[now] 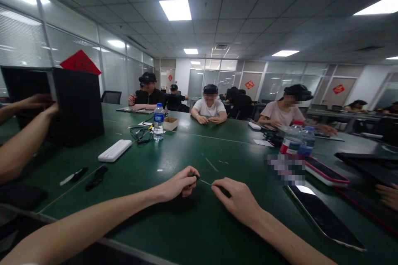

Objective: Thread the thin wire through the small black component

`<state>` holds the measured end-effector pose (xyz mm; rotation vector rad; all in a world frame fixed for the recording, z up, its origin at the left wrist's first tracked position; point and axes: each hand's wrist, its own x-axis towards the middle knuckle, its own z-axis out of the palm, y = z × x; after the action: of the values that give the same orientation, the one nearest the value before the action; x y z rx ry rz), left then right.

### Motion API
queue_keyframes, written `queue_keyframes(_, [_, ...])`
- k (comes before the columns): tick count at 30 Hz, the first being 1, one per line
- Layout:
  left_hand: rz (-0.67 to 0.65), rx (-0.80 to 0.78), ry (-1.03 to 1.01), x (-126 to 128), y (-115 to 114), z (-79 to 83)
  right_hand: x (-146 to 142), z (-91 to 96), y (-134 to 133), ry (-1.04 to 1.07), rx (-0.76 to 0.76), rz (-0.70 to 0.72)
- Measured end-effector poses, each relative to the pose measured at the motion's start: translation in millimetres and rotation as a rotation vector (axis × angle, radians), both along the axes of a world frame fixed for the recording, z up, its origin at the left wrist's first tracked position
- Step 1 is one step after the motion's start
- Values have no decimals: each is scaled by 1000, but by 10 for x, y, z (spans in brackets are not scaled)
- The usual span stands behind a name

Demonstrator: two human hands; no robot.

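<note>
My left hand (pixel 182 182) rests on the green table (pixel 186 223) with its fingers curled around a small dark object. From it a thin pale strand (pixel 205 182) runs to my right hand (pixel 234 198). My right hand lies beside it, fingers pinched on the other end of the strand. Both hands are close together near the table's front middle.
A person's arms at far left hold a black box (pixel 77 103). A white case (pixel 115 150), black bits (pixel 97 177), a water bottle (pixel 158 122), a small carton (pixel 170 123), bottles (pixel 295 140) and dark tablets (pixel 323 215) lie around. Several people sit across the table.
</note>
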<state>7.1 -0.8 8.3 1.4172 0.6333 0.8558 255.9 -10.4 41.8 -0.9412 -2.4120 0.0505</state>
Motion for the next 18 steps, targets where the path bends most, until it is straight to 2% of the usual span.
queue_keyframes(9, [-1, -239, -113, 35, -39, 44, -15, 31, -64, -69, 40, 9])
queue_keyframes(18, [67, -356, -148, 41, -93, 71, -42, 49, -118, -161, 70, 33])
